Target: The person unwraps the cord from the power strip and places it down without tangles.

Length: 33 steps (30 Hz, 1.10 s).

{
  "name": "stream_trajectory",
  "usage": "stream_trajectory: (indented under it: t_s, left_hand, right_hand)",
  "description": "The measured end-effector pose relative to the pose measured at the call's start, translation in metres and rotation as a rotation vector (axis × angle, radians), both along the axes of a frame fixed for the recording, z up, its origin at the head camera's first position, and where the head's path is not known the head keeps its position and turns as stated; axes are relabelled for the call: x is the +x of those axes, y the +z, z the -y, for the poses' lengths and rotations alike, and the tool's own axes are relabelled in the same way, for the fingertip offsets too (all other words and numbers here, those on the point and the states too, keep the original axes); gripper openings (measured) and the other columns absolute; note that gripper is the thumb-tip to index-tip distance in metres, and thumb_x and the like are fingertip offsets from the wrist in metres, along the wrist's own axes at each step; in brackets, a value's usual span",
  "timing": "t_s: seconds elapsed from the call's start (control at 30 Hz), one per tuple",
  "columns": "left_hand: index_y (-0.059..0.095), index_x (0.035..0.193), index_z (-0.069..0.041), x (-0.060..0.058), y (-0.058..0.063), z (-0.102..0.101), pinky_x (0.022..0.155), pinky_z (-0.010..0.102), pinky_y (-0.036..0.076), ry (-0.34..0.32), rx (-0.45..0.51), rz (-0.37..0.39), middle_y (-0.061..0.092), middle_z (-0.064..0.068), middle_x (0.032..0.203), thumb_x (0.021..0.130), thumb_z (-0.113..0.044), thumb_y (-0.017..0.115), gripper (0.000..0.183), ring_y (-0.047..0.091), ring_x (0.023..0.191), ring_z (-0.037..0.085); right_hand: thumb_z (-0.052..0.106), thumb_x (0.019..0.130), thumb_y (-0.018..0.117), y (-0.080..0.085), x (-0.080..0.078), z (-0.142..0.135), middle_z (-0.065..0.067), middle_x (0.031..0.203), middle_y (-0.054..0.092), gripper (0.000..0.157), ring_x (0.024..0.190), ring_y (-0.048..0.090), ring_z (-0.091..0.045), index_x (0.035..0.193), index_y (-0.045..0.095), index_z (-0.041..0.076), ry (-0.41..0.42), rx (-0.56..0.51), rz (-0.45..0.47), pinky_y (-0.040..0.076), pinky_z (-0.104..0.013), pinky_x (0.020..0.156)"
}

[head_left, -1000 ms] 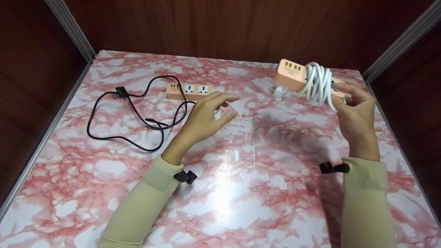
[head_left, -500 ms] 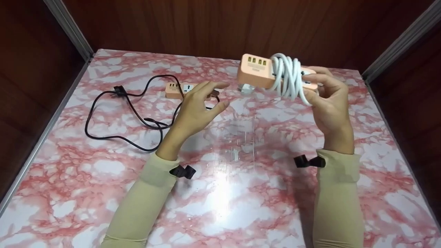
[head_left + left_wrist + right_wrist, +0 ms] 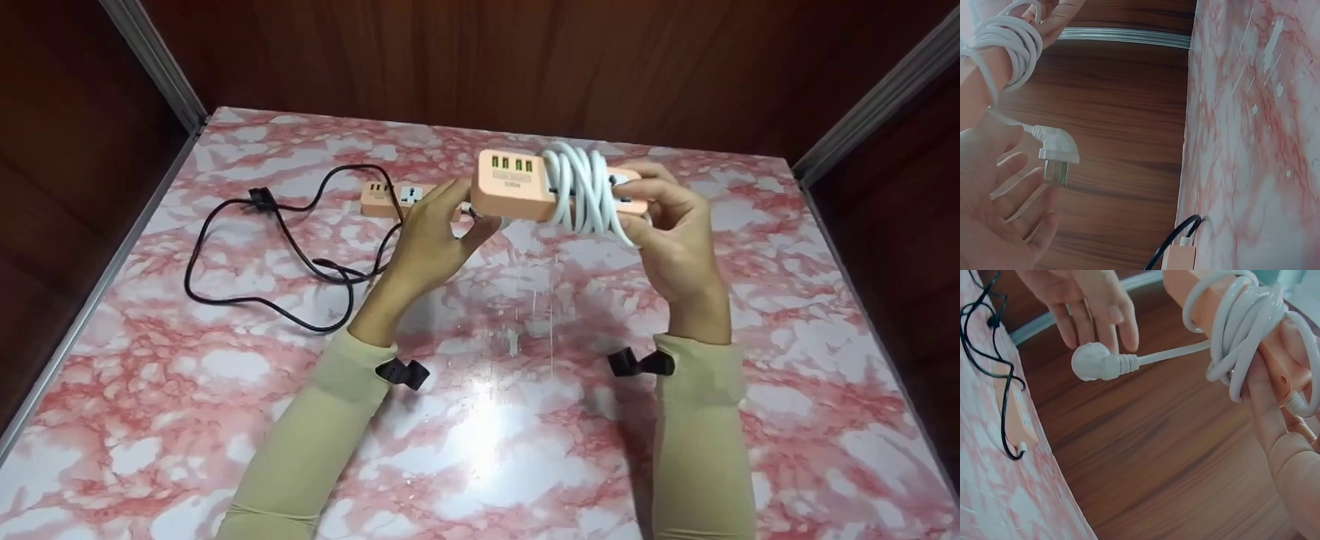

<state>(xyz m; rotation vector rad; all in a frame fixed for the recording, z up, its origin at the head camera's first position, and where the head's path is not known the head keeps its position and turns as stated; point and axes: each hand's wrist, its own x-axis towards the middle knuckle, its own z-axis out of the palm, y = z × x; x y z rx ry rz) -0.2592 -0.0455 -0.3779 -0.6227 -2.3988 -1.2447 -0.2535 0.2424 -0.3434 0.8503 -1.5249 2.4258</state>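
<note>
My right hand (image 3: 682, 244) grips the right end of an orange power strip (image 3: 514, 187), held up above the table. A white cord (image 3: 585, 191) is wound several times round its middle. The cord's white plug (image 3: 1060, 147) hangs loose below the strip, prongs down in the left wrist view. My left hand (image 3: 431, 244) is at the strip's left end, fingers loosely extended. Its fingers (image 3: 1081, 323) are close to the plug in the right wrist view; whether they touch it I cannot tell. Head view hides most of the plug behind the hand and strip.
A second orange power strip (image 3: 380, 201) lies on the marbled table (image 3: 525, 450), partly behind my left hand. Its black cord (image 3: 262, 300) spreads in loose loops to the left, with a black plug (image 3: 261, 199). Dark wood panels (image 3: 450, 60) enclose the table's back and sides.
My right hand has carried the wrapped power strip leftward and slightly down, up to my left hand. The left hand has shifted only a little. The second strip stays put.
</note>
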Motion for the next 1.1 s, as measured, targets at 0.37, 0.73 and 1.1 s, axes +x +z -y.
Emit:
stream_trajectory:
  t_s: [0.37, 0.73, 1.1]
  left_hand:
    - [0.068, 0.13, -0.003, -0.002, -0.004, -0.005, 0.095, 0.042, 0.055, -0.06, 0.027, 0.023, 0.075, 0.014, 0.12, 0.1, -0.023, 0.077, 0.037, 0.07, 0.108, 0.027]
    - [0.068, 0.136, -0.004, -0.004, -0.007, -0.007, 0.093, 0.036, 0.053, -0.082, 0.076, 0.027, 0.073, 0.013, 0.126, 0.1, -0.021, 0.077, 0.041, 0.068, 0.11, 0.023]
    - [0.08, 0.118, -0.006, -0.007, -0.008, -0.005, 0.078, 0.035, 0.057, -0.065, 0.107, -0.026, 0.08, 0.009, 0.113, 0.098, -0.011, 0.078, 0.021, 0.072, 0.093, 0.019]
  right_hand:
    - [-0.025, 0.082, 0.064, -0.003, -0.001, 0.006, -0.024, 0.125, 0.061, 0.026, 0.116, 0.061, -0.034, 0.106, 0.072, -0.019, 0.006, 0.044, 0.02, 0.06, -0.029, 0.086]
    - [-0.021, 0.084, 0.067, -0.007, -0.003, 0.005, -0.025, 0.125, 0.062, 0.023, 0.117, 0.061, -0.034, 0.106, 0.072, -0.018, 0.031, 0.053, 0.005, 0.059, -0.029, 0.086]
    - [-0.022, 0.085, 0.067, -0.008, -0.003, -0.002, -0.023, 0.125, 0.063, 0.023, 0.117, 0.061, -0.034, 0.106, 0.073, -0.017, 0.028, 0.083, 0.014, 0.058, -0.031, 0.09]
